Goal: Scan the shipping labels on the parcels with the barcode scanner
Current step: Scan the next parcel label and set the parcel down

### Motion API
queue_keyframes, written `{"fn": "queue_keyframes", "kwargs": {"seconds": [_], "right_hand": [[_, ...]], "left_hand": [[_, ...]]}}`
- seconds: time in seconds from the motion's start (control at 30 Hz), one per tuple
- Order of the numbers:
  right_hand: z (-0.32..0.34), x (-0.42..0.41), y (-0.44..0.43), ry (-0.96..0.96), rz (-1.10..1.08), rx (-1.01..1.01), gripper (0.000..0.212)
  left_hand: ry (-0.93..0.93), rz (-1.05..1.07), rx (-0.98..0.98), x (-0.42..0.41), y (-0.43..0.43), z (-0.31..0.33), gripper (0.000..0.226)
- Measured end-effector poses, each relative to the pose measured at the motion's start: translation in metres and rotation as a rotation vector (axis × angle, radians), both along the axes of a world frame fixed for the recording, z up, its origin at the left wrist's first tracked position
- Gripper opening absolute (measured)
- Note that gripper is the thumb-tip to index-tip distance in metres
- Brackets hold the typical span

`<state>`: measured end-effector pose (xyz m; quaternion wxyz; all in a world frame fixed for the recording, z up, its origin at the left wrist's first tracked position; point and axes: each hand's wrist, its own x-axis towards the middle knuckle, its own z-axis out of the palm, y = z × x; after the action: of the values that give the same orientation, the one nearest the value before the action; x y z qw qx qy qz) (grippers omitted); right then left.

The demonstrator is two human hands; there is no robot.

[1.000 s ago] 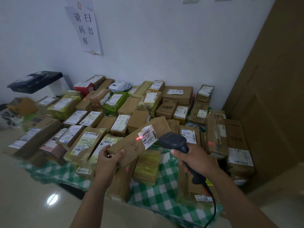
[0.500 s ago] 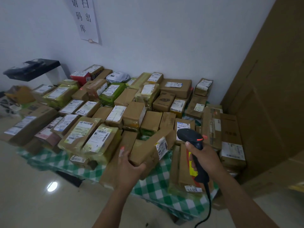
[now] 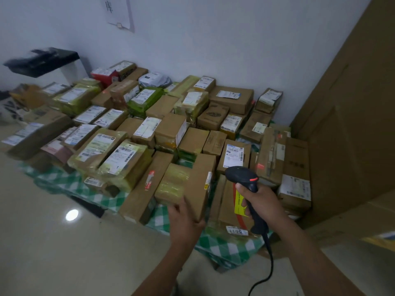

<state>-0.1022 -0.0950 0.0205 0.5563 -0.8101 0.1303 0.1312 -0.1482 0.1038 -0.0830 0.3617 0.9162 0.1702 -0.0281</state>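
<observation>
parcels (image 3: pixel 162 107) of brown cardboard and yellow-taped wrap, most with white labels on top, crowd a green-and-white checked cloth (image 3: pixel 100 196) against a white wall (image 3: pixel 213 39). the one in hand is a long brown cardboard box (image 3: pixel 198 189) at the front edge, lying flat among the others and touching a yellow-taped parcel (image 3: pixel 173 184) on its left. its long axis runs from the person toward the wall.

the left hand (image 3: pixel 185 221) grips the box's near end, thumb on the top face and fingers curled round the near corner. the right hand (image 3: pixel 259 202) is wrapped tight round the grip of a black handheld barcode scanner (image 3: pixel 241 175), whose black cable (image 3: pixel 269 255) hangs down from the handle. a red light shows on the scanner's head.

the relation that matters: the box's white shipping label (image 3: pixel 208 180) sits on its right side face, seen almost edge-on, and the scanner's head hovers just beside it, on the right. no red line falls on that label. the right hand is the nearer one to it. for a read, i judge the scanner would have to turn left across the box's long axis, or the left hand would have to roll the label face up.
</observation>
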Motion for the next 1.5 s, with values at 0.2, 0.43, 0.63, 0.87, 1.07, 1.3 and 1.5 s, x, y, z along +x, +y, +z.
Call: {"fn": "queue_keyframes", "kwargs": {"seconds": [0.2, 0.43, 0.63, 0.87, 1.07, 1.3, 1.5], "right_hand": [[-0.01, 0.008, -0.006, 0.012, 0.039, -0.006, 0.037], [-0.014, 0.028, -0.002, 0.03, 0.031, 0.037, 0.035], [-0.006, 0.062, 0.007, -0.036, 0.006, 0.023, 0.042], [-0.001, 0.13, 0.008, -0.017, -0.183, -0.004, 0.051], [-0.021, 0.165, 0.005, 0.085, -0.238, 0.018, 0.035], [-0.04, 0.179, 0.004, 0.16, -0.269, -0.022, 0.04], [-0.037, 0.18, 0.003, 0.182, -0.234, -0.068, 0.042]], "left_hand": [[0.164, -0.158, 0.114, 0.013, -0.005, -0.02, 0.099], [0.279, -0.315, 0.228, 0.022, 0.002, -0.031, 0.086], [0.058, -0.298, 0.244, 0.077, 0.013, -0.006, 0.052], [-0.055, -0.46, 0.238, 0.207, 0.01, 0.014, 0.054], [0.045, -0.713, 0.252, 0.298, -0.005, 0.006, 0.088], [0.154, -1.092, 0.487, 0.388, -0.008, 0.0, 0.123], [0.293, -1.256, 0.722, 0.412, -0.022, -0.002, 0.152]]}}
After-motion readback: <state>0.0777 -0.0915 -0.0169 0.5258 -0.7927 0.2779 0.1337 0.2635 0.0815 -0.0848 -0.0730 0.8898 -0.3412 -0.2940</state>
